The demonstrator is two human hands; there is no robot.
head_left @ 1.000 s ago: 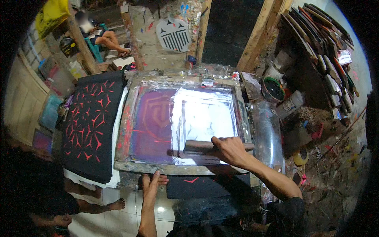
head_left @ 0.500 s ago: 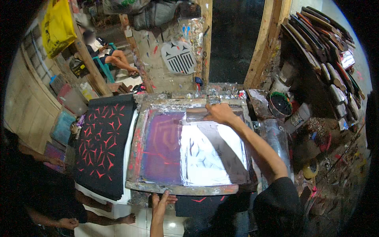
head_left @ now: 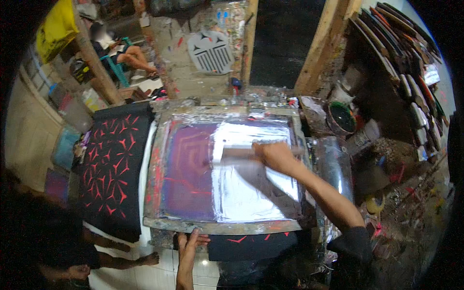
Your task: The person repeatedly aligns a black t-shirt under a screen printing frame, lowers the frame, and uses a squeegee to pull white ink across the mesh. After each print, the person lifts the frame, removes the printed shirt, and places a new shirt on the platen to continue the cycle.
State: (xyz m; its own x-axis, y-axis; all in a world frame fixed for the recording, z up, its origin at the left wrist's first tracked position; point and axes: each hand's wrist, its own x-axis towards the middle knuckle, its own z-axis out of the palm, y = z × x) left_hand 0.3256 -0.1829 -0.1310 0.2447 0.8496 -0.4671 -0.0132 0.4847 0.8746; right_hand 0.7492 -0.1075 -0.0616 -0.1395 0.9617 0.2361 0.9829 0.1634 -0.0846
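A wooden-framed printing screen lies flat before me, its mesh purple on the left and coated with white ink on the right. My right hand is closed around a squeegee, blurred by motion, which lies across the white part of the mesh. At the screen's near edge is my left hand, thumb up against the wood and fingers stretched out to the right. Black fabric with red print shows under that near edge.
Left of the screen lies a stack of black fabric with red shapes. A bucket and a clear cylinder stand to the right. Another person is close by at lower left; someone sits on a green chair farther back.
My right hand has drawn the squeegee from the screen's far side toward me, over the white ink. My left hand stays at the near edge. The whole view has shifted slightly.
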